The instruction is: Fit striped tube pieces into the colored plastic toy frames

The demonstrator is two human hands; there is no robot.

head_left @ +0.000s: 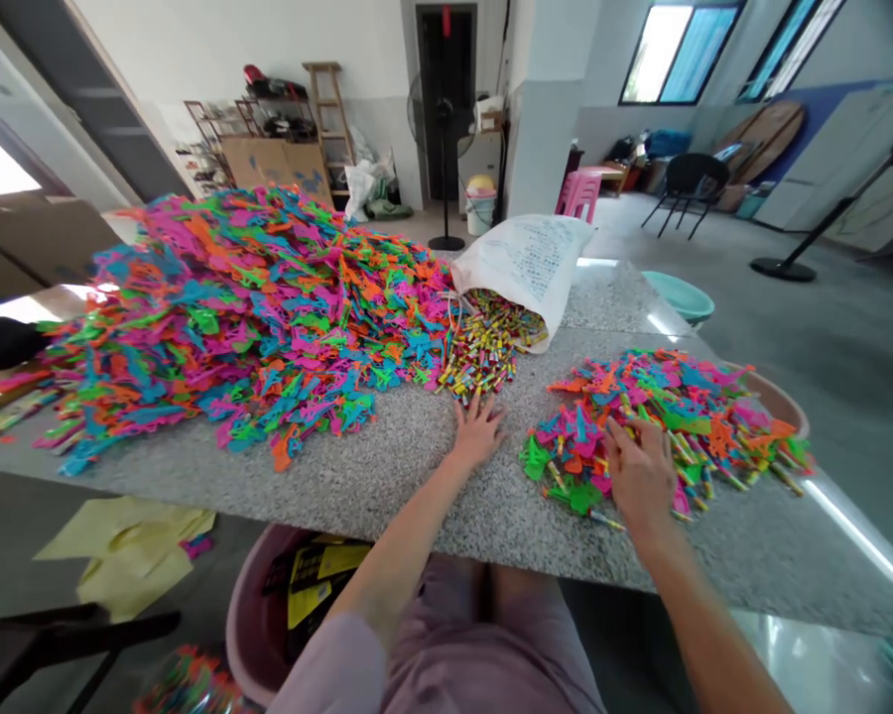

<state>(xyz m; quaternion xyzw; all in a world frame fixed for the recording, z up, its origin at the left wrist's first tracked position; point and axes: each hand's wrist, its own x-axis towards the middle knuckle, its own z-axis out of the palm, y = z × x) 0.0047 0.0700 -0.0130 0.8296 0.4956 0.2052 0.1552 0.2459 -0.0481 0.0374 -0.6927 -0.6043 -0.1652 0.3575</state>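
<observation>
My left hand (478, 433) lies on the speckled stone table with fingers spread, its fingertips at the edge of a heap of small yellow and red striped tubes (483, 347). These tubes spill from the mouth of a white woven sack (528, 253) lying on its side. On the right, my right hand (644, 478) is over a smaller pile of colourful plastic pieces (662, 382) mixed with striped tubes. Its fingers are bent down into that pile, and whatever they pinch is hidden. A large mound of pink, blue, green and orange plastic pieces (268, 307) covers the table's left side.
Below the table's front edge stands a pink tub (249, 605) with black and yellow packaging in it. A pink basin (778, 397) sits by the right pile's far side, and a turquoise basin (681, 295) is beyond the table. Yellow sheets (126, 550) lie lower left.
</observation>
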